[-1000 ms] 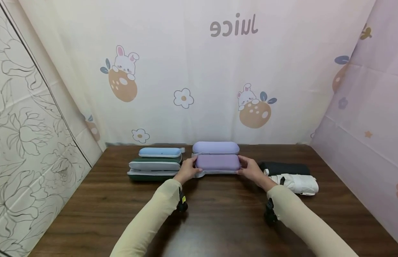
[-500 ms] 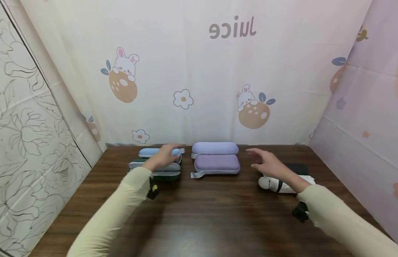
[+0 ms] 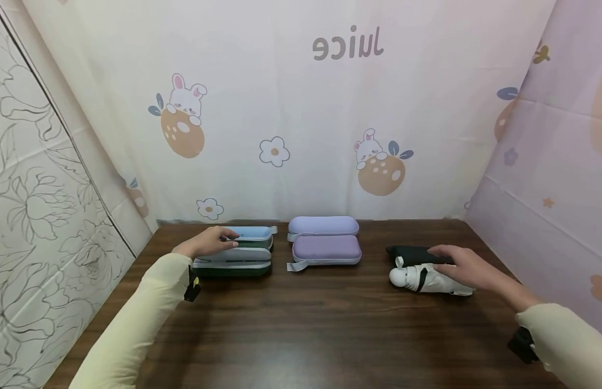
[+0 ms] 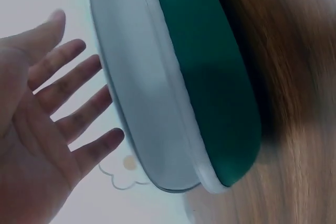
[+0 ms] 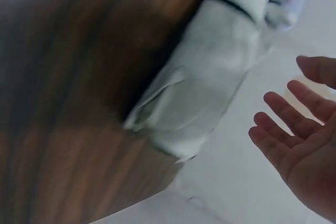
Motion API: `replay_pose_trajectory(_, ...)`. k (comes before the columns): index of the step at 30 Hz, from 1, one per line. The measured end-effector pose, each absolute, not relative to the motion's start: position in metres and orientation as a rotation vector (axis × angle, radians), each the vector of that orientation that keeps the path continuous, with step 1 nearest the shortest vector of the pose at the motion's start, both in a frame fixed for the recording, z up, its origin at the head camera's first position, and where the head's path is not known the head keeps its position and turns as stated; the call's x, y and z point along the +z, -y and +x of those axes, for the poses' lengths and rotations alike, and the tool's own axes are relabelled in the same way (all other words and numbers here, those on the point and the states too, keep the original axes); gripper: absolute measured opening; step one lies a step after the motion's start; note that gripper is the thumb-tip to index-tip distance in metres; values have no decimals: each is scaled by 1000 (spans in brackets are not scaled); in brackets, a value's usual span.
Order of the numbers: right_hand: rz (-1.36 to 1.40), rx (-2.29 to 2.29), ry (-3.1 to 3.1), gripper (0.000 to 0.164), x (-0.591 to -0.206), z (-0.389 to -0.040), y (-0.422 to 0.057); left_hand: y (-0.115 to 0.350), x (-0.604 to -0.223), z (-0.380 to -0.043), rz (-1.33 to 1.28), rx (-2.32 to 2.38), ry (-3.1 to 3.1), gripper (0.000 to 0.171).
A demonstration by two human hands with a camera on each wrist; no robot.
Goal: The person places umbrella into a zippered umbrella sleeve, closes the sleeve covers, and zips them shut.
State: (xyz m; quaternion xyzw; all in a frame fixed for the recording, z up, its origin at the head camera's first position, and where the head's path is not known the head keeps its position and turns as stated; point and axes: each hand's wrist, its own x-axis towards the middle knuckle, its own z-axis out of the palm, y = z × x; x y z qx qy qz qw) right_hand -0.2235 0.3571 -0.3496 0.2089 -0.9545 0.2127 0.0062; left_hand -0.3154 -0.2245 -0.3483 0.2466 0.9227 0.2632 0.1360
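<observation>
My left hand [image 3: 203, 243] hovers over the left group of zip cases, fingers extended, holding nothing. Beneath it are a light blue case [image 3: 256, 233] at the back and grey-and-green casing [image 3: 233, 271] in front. The left wrist view shows the hand [image 4: 47, 114] beside a grey surface [image 4: 139, 77] with a green side [image 4: 220, 87]. My right hand [image 3: 468, 266] is above two folded umbrellas, one black [image 3: 410, 254] and one white [image 3: 431, 280]. In the right wrist view its fingers are spread, apart from the white umbrella [image 5: 210, 61].
Mid-table at the back, a purple zip case [image 3: 327, 249] lies in front of a lavender one [image 3: 323, 225], both with wrist straps to the left. A printed curtain [image 3: 301, 108] hangs behind the brown wooden table [image 3: 301, 324], with walls at both sides.
Both hands have let go of the purple case and moved apart, the left over the left-hand cases, the right over the umbrellas. The purple case stays before the lavender one.
</observation>
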Motion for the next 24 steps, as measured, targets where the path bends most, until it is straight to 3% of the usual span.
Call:
replay_pose_trajectory(9, 697, 632, 2987, 35, -375, -220, -386, 234, -361, -326, 727, 831, -2596, 47)
replay_pose_trajectory(16, 847, 448, 2878, 53, -388, -228, -391, 234, -362, -332, 714, 757, -2589, 48)
replay_pose_trajectory(24, 762, 284, 2930, 63, -396, -235, -387, 230, -360, -335, 636, 723, -2435, 54)
